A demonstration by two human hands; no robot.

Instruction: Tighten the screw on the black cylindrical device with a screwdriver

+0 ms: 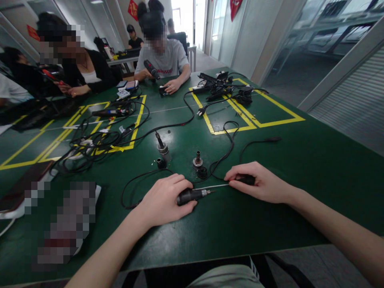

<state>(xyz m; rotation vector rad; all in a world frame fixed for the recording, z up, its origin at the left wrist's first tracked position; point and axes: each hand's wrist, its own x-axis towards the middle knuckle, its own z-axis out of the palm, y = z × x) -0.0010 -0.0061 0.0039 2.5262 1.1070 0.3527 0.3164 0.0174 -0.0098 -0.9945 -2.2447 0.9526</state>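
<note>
On the green table my left hand [168,198] is wrapped round a black cylindrical tool [192,195], whose silver tip points right. My right hand [259,182] grips the black handle of a screwdriver [213,186]; its thin metal shaft reaches left, close to the top of the black tool. Behind them stands a small round metal part with a stem [198,161], with a black ring [202,173] beside it. Further left are a metal cylinder with a black shaft [163,150] and a small black collar [161,163].
Tangled black cables [99,138] lie at the left, more cables and black tools [222,88] at the back. A phone-like object [25,184] is at the left edge. Across the table one person [163,60] holds a power tool; another person [87,74] sits further left.
</note>
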